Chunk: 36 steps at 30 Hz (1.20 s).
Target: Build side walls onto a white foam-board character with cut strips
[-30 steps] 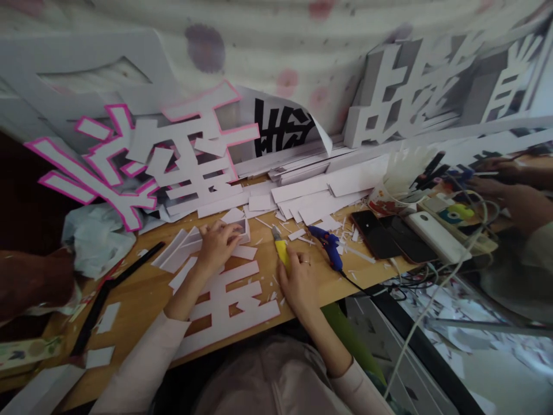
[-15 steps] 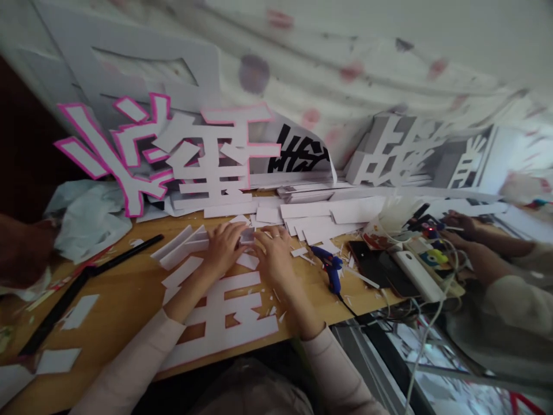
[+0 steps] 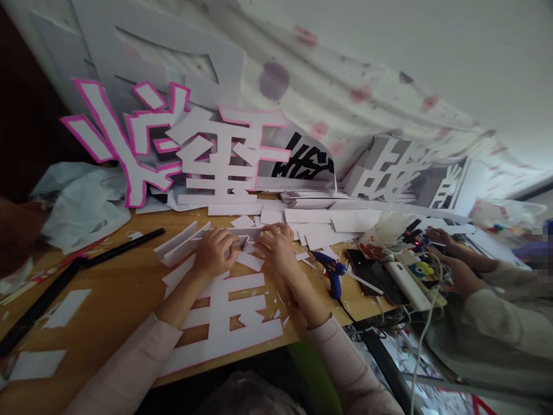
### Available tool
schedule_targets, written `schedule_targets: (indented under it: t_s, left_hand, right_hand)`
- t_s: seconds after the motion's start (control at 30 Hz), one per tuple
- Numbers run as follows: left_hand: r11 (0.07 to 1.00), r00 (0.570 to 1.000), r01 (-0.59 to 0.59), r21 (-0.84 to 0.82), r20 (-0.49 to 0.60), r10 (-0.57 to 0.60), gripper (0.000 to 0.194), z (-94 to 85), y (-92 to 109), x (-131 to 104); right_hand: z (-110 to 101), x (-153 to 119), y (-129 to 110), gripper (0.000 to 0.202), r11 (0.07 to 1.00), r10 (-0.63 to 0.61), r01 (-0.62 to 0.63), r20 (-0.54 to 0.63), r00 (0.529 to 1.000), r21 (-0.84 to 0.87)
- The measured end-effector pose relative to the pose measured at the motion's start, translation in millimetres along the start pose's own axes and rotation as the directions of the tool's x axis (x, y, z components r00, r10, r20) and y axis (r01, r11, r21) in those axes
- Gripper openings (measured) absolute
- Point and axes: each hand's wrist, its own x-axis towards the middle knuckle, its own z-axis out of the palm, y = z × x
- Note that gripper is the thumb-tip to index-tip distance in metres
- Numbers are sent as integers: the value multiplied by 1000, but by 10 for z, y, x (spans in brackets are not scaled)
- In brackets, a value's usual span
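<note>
My left hand [image 3: 216, 252] is closed, its fingers curled over the left part of a narrow white board strip [image 3: 247, 232] that stands on edge. At the strip's right end my right hand [image 3: 277, 246] pinches it, fingers bent downward. Beneath my wrists lies a flat white cut-out character [image 3: 216, 323] with pink edges; its upper part is partly hidden by my hands. Whether the strip touches the cut-out, I cannot tell. Folded white strips [image 3: 179, 242] stand just left of my left hand. A blue glue gun [image 3: 332, 274] rests to the right of my right hand.
Behind my hands, large white cut-out characters [image 3: 220, 155] lean upright, with stacked white strips [image 3: 311, 216] beside them. A black rod [image 3: 125, 248] and a plastic bag [image 3: 86, 202] are on the left. At the right, a co-worker's hands [image 3: 453, 259] work near a paper cup [image 3: 380, 239].
My hands have spread slightly apart along the strip, showing more of it between them. The left fingers are more curled. The whole view has shifted and tilted a little.
</note>
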Motion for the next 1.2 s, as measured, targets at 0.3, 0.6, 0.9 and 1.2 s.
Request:
schedule_targets:
  t_s: [0.3,0.6,0.9,1.2]
  left_hand:
    - [994,1000,-17,104,7,16,17,-7,78,-5]
    - [986,998,-64,156,3,64,20,2,93,-10]
    - [967,987,-162,194,43,157,34,3,132,-9]
    - [963,972,-183,200,-109,208,15,104,162,-10]
  right_hand:
    - [-47,63,9,8,996,-69,71,44,997,-58]
    - [-190,164,-26,10,990,-115,125,146,983,-59]
    - [-231,205,-41,5,996,-85,83,146,986,18]
    - [-1032,-819,-793,22,812,189,88,-403,895,576]
